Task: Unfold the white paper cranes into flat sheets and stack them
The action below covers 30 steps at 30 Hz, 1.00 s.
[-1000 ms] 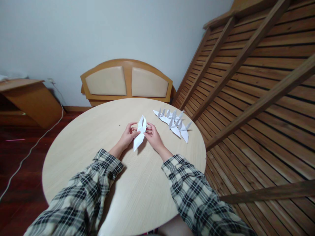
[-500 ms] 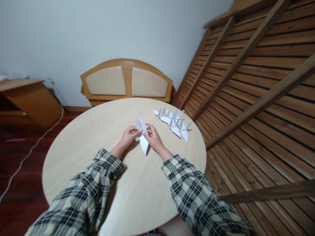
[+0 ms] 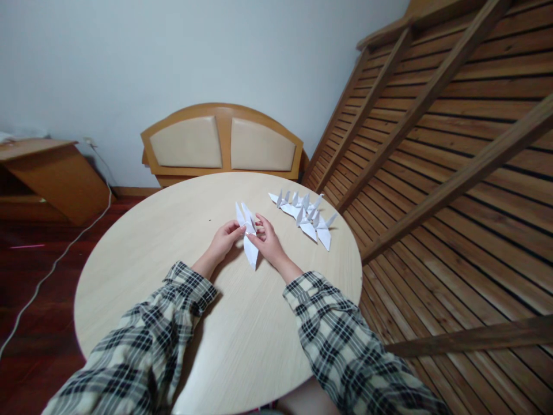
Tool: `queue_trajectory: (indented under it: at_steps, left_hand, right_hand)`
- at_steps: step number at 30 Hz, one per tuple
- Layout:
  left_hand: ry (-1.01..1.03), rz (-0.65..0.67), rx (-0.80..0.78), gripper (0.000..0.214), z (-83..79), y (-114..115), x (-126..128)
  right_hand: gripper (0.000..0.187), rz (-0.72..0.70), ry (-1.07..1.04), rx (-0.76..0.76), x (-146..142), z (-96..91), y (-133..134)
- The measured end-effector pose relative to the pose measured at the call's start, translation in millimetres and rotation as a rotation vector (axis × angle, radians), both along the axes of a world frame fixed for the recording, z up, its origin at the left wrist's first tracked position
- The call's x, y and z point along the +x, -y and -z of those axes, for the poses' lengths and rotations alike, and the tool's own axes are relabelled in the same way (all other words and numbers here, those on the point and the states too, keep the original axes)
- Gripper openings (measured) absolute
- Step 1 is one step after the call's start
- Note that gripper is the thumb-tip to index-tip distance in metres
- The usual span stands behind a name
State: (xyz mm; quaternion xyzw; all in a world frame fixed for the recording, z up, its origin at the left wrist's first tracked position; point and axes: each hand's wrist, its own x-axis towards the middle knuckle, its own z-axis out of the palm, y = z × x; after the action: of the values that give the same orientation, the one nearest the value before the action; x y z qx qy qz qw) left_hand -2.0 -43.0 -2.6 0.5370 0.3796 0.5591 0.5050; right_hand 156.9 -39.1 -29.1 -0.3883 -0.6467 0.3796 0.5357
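A folded white paper piece (image 3: 250, 252), shaped like an origami crane in the making of its folds, is held over the round table between both hands. Two narrow points stick up at its far end and a broad pointed flap reaches down toward me. My left hand (image 3: 224, 238) pinches its left edge near the middle, thumb on top. My right hand (image 3: 268, 242) has its thumb on the paper's centre and its fingers curled along the right side. Part of the fold under the thumbs is hidden.
Several white paper cranes (image 3: 308, 229) stand in a cluster at the right back of the round table (image 3: 142, 276). Behind the table is a padded headboard (image 3: 224, 144). Wooden slats (image 3: 453, 173) lean along the right, and a white cable (image 3: 56, 265) crosses the floor at left.
The far end of the paper now shows two separate points where one broader point showed before. The paper has shifted slightly left; both hands keep their hold.
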Motion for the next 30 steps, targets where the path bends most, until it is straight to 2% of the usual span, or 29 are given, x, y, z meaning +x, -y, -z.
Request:
queue_trajectory:
  at_steps: [4,10,19,24,30]
  left_hand:
    - [0.014,-0.001,-0.007,0.026,-0.3,1.4,1.1]
    - [-0.006,-0.024,-0.015,0.026,-0.9,2.1,2.3]
    - [-0.008,-0.039,-0.036,0.022,-4.3,4.4,2.7]
    - [0.101,-0.062,-0.053,0.022,0.5,-1.8,0.7]
    - [0.155,-0.094,-0.065,0.021,0.5,-4.3,0.7]
  right_hand:
    - [0.064,-0.006,0.007,0.031,0.7,-4.8,3.9]
    - [0.047,-0.007,0.055,0.041,1.3,-7.0,4.7]
    - [0.036,0.103,0.211,0.148,6.1,-9.8,2.1]
    - [0.026,0.018,0.246,0.244,7.4,-12.9,3.2]
    - [0.027,0.022,0.342,0.255,2.4,-14.2,8.7]
